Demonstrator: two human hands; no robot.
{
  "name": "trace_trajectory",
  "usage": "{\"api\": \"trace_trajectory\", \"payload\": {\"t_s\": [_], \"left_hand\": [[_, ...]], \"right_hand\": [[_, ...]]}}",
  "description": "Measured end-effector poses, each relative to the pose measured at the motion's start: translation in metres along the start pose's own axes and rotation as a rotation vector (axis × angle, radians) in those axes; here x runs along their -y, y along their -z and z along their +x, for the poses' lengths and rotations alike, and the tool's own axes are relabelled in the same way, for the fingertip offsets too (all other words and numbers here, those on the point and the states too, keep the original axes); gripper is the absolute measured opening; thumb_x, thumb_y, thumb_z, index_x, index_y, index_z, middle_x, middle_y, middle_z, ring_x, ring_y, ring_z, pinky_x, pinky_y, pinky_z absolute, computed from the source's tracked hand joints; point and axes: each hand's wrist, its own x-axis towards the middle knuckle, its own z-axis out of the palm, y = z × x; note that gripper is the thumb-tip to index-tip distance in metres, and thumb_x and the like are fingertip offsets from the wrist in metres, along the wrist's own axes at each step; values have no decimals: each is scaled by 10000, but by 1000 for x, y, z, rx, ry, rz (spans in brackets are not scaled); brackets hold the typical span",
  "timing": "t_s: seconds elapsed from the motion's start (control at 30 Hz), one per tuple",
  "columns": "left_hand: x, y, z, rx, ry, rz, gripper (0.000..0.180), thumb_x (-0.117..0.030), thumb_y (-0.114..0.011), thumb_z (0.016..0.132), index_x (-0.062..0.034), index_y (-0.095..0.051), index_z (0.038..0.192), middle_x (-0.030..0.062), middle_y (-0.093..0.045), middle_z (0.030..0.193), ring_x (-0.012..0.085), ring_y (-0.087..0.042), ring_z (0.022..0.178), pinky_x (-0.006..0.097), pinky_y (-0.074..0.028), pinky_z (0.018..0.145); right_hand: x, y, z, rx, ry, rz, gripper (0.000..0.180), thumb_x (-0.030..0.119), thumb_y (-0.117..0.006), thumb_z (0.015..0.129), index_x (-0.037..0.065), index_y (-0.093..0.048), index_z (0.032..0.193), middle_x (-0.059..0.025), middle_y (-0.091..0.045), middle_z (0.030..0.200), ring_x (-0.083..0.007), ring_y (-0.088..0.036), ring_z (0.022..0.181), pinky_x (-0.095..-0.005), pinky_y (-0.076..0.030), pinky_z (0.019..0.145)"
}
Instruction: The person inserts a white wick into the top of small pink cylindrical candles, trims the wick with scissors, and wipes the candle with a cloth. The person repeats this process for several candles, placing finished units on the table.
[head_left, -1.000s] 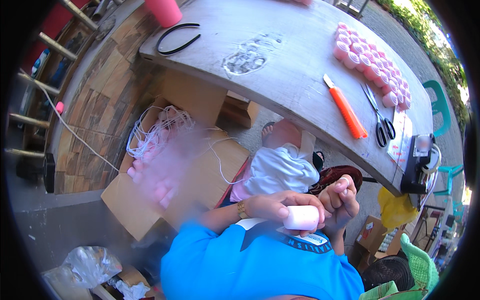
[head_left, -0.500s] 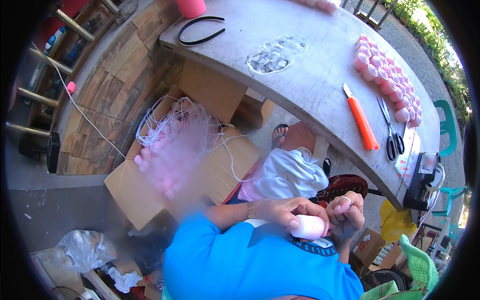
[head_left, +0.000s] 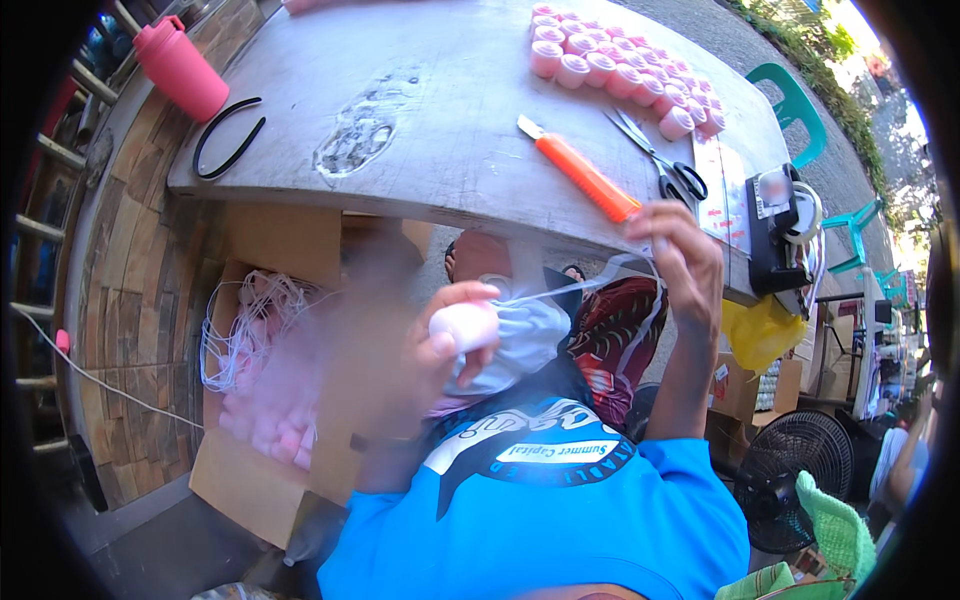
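Observation:
My left hand (head_left: 432, 352) is closed around a small pink-and-white roll (head_left: 466, 325), held above my lap. A thin whitish strip (head_left: 560, 292) runs from the roll up toward my right hand (head_left: 685, 262). The fingers of that hand are pinched on the strip by the table's near edge, and a loose length hangs below them. An orange utility knife (head_left: 590, 180) lies on the table with its handle end beside my right fingers. Black-handled scissors (head_left: 668, 172) lie just right of the knife.
Several pink rolls (head_left: 628, 72) stand grouped on the table (head_left: 440, 60). A tape dispenser (head_left: 780, 230) sits at its right end. A black headband (head_left: 225, 140) and pink tumbler (head_left: 180, 68) are at the left. Below, an open cardboard box (head_left: 245, 478) holds pink rolls and tangled white string.
My hands have moved apart: the right up to the table edge, the left forward and leftward with the roll. The strip now shows stretched between them. The whole view has shifted.

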Motion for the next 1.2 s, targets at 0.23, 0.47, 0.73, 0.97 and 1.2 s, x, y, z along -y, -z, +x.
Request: {"api": "trace_trajectory", "payload": {"t_s": [0.23, 0.47, 0.73, 0.97, 1.2], "left_hand": [[-1, -19, 18, -214, -164, 1017, 443, -135, -780, 770, -93, -574, 1160, 41, -557, 900, 153, -567, 920, 290, -465, 813], [13, -22, 44, -197, -495, 1109, 374, -199, -835, 715, -90, -612, 995, 90, -630, 955, 222, -631, 899, 337, -510, 759], [21, -31, 52, -199, -432, 1017, 307, -228, -814, 759, -93, -591, 921, 24, -639, 761, 158, -654, 722, 291, -516, 659], [26, -34, 58, -215, -611, 1141, 278, -154, -794, 748, -75, -589, 917, 86, -637, 815, 233, -666, 733, 331, -535, 691], [26, -38, 63, -165, -721, 1198, 267, -100, -752, 753, -56, -567, 940, 135, -609, 798, 338, -652, 734, 430, -528, 801]], "right_hand": [[-91, 15, 61, -130, -204, -1077, 310, 127, -537, 869, 44, -619, 1157, -178, -613, 1156, -336, -586, 1088, -464, -447, 916], [-91, 26, 60, 65, -357, -1076, 315, 138, -529, 873, 26, -603, 1159, -196, -620, 1127, -345, -592, 1080, -495, -445, 903], [-64, 45, 41, -216, -414, 429, 207, 94, -543, 880, -11, -533, 1058, -77, -605, 828, -60, -526, 603, -205, -425, 521], [10, -19, 3, -98, -217, 660, 220, 164, -563, 954, 27, -444, 1079, -139, -683, 843, -41, -521, 547, -154, -427, 508], [39, -39, 16, -187, 8, 418, 198, 147, -516, 988, 55, -388, 1107, -148, -697, 828, -47, -541, 558, -148, -427, 519]]}}
